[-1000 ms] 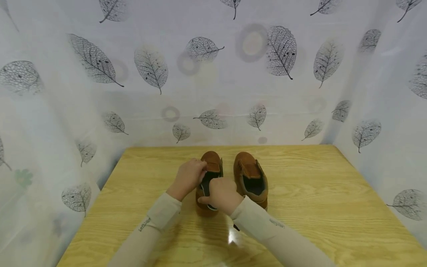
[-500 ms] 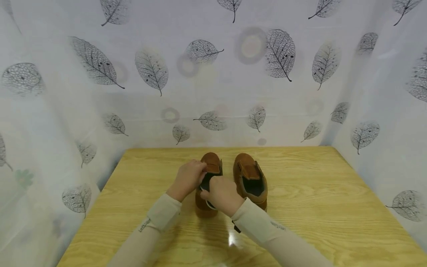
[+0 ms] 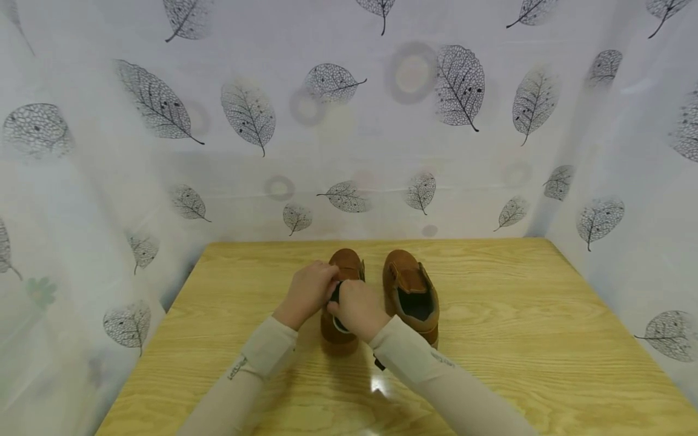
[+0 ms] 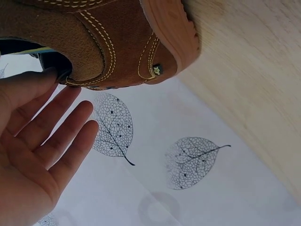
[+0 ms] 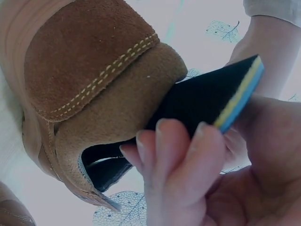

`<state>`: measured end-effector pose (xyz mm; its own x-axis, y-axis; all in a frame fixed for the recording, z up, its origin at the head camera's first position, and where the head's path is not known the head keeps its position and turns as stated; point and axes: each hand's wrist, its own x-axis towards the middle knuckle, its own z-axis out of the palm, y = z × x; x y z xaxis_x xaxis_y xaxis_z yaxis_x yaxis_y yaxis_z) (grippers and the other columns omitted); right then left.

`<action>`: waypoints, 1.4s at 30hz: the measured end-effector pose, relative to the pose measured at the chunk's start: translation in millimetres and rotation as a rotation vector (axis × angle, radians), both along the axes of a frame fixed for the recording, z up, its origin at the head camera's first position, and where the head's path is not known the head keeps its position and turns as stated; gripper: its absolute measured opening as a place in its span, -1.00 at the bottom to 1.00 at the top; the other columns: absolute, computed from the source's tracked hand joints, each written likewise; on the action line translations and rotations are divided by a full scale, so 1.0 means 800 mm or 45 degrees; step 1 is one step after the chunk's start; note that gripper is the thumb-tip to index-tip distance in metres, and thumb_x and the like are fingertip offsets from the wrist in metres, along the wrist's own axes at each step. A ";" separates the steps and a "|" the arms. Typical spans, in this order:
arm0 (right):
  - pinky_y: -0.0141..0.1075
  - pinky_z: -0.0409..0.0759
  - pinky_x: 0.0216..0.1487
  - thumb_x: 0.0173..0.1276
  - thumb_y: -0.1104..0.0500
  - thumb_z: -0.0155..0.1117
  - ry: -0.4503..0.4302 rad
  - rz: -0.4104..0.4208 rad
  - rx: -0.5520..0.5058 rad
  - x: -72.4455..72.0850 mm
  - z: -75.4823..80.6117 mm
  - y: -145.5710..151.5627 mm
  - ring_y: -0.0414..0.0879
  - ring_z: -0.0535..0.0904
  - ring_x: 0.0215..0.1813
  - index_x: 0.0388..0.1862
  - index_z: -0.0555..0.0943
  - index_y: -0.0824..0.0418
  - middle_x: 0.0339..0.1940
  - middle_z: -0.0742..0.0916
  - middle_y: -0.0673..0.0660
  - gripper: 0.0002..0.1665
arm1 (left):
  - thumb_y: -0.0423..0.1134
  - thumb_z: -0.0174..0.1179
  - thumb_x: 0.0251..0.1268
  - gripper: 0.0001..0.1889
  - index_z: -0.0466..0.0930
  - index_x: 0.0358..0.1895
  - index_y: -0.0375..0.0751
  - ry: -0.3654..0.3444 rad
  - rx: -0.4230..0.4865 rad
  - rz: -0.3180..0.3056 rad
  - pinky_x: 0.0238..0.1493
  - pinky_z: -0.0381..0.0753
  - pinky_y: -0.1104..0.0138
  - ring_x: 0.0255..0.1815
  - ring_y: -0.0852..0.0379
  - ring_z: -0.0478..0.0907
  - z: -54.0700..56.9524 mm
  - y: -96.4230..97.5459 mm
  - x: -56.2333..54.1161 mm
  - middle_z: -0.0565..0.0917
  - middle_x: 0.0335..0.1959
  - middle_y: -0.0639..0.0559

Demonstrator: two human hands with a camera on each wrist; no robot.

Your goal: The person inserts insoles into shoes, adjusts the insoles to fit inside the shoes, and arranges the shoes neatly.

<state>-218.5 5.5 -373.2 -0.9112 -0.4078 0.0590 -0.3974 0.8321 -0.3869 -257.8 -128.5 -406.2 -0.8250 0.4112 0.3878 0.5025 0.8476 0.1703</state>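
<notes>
Two brown suede shoes with dark linings stand side by side on the table, toes pointing away. My left hand [image 3: 308, 290] pinches the front edge of the left shoe's [image 3: 345, 259] opening between thumb and forefinger; in the left wrist view its other fingers [image 4: 70, 155] spread loosely. My right hand [image 3: 360, 310] grips an insole [image 5: 207, 96], black on top with yellow and blue layers along its edge. That insole slants into the shoe's opening, its near end sticking out above the heel. The far end is hidden inside the shoe.
The right shoe [image 3: 402, 266] stands close beside, near my right wrist. Below both is a light wood-grain table [image 3: 518, 315]. A white curtain [image 3: 349, 145] printed with leaves hangs along the back and both sides.
My right hand has moved slightly forward, toward the toe, with the insole, and less of the dark opening shows. The left hand and both shoes keep their places.
</notes>
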 end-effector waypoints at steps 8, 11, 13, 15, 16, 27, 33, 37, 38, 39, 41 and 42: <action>-0.38 0.25 -0.68 0.27 0.11 0.36 0.011 -0.026 -0.013 -0.006 -0.001 -0.003 -0.18 0.34 -0.71 -0.77 0.34 0.11 -0.78 0.43 0.01 -0.50 | -0.35 0.27 0.23 -0.90 0.59 -0.42 -0.12 -0.002 -0.016 0.007 -0.46 0.52 0.25 -0.42 0.05 0.52 0.002 0.002 0.001 0.59 -0.49 0.03; -0.37 0.28 -0.68 0.28 0.11 0.36 -0.003 -0.036 -0.006 -0.006 0.000 -0.004 -0.16 0.39 -0.70 -0.77 0.38 0.13 -0.78 0.46 0.02 -0.52 | -0.35 0.28 0.22 -0.91 0.59 -0.42 -0.13 0.002 -0.014 0.004 -0.45 0.53 0.24 -0.41 0.05 0.52 0.002 0.002 0.001 0.60 -0.48 0.02; -0.35 0.34 -0.67 0.28 0.06 0.36 0.005 -0.047 0.034 -0.004 0.000 -0.004 -0.13 0.44 -0.68 -0.73 0.43 0.15 -0.75 0.50 0.05 -0.55 | -0.36 0.28 0.22 -0.91 0.59 -0.41 -0.12 0.001 -0.013 0.003 -0.46 0.53 0.24 -0.41 0.05 0.52 0.002 0.002 0.002 0.60 -0.49 0.02; -0.31 0.40 -0.66 0.28 -0.01 0.35 0.005 -0.058 0.087 -0.002 -0.001 -0.004 -0.10 0.49 -0.65 -0.70 0.48 0.17 -0.73 0.54 0.07 -0.55 | -0.36 0.27 0.22 -0.90 0.59 -0.42 -0.12 -0.005 -0.010 0.001 -0.47 0.52 0.25 -0.41 0.05 0.52 0.002 0.002 0.002 0.60 -0.49 0.02; -0.29 0.43 -0.65 0.28 -0.04 0.35 0.003 -0.062 0.110 0.000 -0.001 -0.004 -0.08 0.51 -0.64 -0.68 0.50 0.17 -0.71 0.55 0.07 -0.55 | -0.36 0.27 0.23 -0.90 0.58 -0.43 -0.12 -0.012 -0.010 0.003 -0.47 0.52 0.25 -0.42 0.05 0.52 0.003 0.002 0.002 0.60 -0.49 0.02; -0.27 0.44 -0.64 0.11 -0.22 0.43 -0.068 -0.051 0.111 0.021 0.010 0.007 -0.06 0.50 -0.62 -0.60 0.53 0.23 -0.70 0.56 0.09 -0.44 | -0.34 0.29 0.21 -0.90 0.57 -0.43 -0.12 0.017 -0.020 0.003 -0.45 0.55 0.21 -0.40 0.03 0.55 0.004 0.000 0.001 0.61 -0.48 0.02; -0.34 0.32 -0.71 0.24 -0.01 0.37 -0.033 -0.020 0.007 0.023 0.013 0.008 -0.10 0.42 -0.67 -0.64 0.47 0.22 -0.73 0.51 0.08 -0.56 | -0.35 0.29 0.20 -0.87 0.54 -0.45 -0.12 0.022 0.003 0.004 -0.48 0.53 0.21 -0.42 0.03 0.54 0.005 -0.002 0.000 0.60 -0.50 0.02; -0.38 0.28 -0.70 0.31 0.07 0.33 -0.044 -0.003 -0.042 0.020 0.011 0.008 -0.14 0.38 -0.70 -0.66 0.43 0.20 -0.73 0.47 0.05 -0.58 | -0.35 0.28 0.20 -0.84 0.51 -0.48 -0.11 0.021 0.013 -0.010 -0.51 0.49 0.24 -0.45 0.05 0.51 0.004 -0.002 0.000 0.57 -0.53 0.04; -0.38 0.28 -0.69 0.31 0.09 0.32 -0.056 -0.002 -0.056 0.019 0.010 0.007 -0.15 0.38 -0.69 -0.65 0.41 0.19 -0.72 0.46 0.05 -0.58 | -0.35 0.28 0.20 -0.83 0.51 -0.49 -0.11 0.017 0.013 -0.012 -0.51 0.48 0.25 -0.46 0.05 0.51 0.003 -0.002 0.000 0.57 -0.53 0.04; -0.39 0.27 -0.68 0.32 0.10 0.32 -0.061 -0.001 -0.065 0.018 0.010 0.007 -0.15 0.38 -0.69 -0.65 0.41 0.19 -0.72 0.46 0.04 -0.59 | -0.36 0.27 0.21 -0.83 0.51 -0.49 -0.11 0.011 0.014 -0.013 -0.51 0.48 0.25 -0.46 0.05 0.50 0.003 -0.002 0.000 0.56 -0.54 0.04; -0.39 0.25 -0.68 0.33 0.14 0.30 -0.061 0.007 -0.092 0.017 0.009 0.006 -0.15 0.37 -0.68 -0.67 0.38 0.17 -0.72 0.45 0.03 -0.58 | -0.36 0.25 0.23 -0.82 0.50 -0.50 -0.10 -0.007 0.012 -0.004 -0.52 0.47 0.27 -0.47 0.07 0.50 0.003 -0.001 0.001 0.55 -0.54 0.05; -0.39 0.23 -0.67 0.34 0.15 0.29 -0.059 0.012 -0.102 0.015 0.009 0.006 -0.15 0.36 -0.68 -0.68 0.37 0.16 -0.72 0.45 0.03 -0.57 | -0.36 0.24 0.23 -0.81 0.50 -0.51 -0.10 -0.016 0.011 0.001 -0.52 0.47 0.27 -0.47 0.07 0.50 0.003 0.000 0.001 0.55 -0.55 0.05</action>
<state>-206.1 10.1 -366.4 -0.9099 -0.4118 0.0499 -0.3852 0.7941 -0.4700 -257.0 -128.8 -404.1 -0.8301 0.4071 0.3812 0.4995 0.8466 0.1838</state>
